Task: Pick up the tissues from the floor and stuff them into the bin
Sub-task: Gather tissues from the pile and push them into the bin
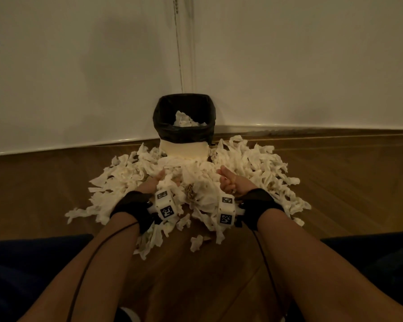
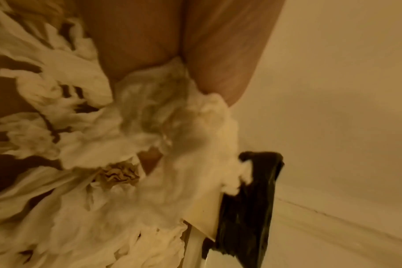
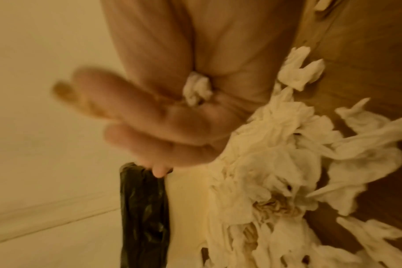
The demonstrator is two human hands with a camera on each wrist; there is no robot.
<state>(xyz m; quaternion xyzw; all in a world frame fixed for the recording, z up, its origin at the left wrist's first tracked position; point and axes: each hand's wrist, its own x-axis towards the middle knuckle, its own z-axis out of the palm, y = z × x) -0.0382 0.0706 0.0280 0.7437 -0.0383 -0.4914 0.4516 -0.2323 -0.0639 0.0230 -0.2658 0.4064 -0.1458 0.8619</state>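
A small white bin (image 1: 184, 151) with a black liner (image 1: 184, 132) stands in the corner, a few tissues (image 1: 184, 120) inside it. A wide heap of crumpled white tissues (image 1: 254, 168) covers the floor in front of it. My left hand (image 1: 159, 178) is down in the heap and grips a wad of tissues (image 2: 154, 103) between thumb and fingers. My right hand (image 1: 226, 182) hovers just over the heap with its fingers curled, and a small scrap of tissue (image 3: 196, 88) is pinched in its fold. Both wrist views show the bin (image 2: 246, 208) (image 3: 142, 208) close ahead.
A brownish crumpled paper (image 1: 190, 192) lies in the heap between my hands. White walls (image 1: 79, 77) meet behind the bin. Bare wooden floor (image 1: 347, 182) shows on both sides and near my knees.
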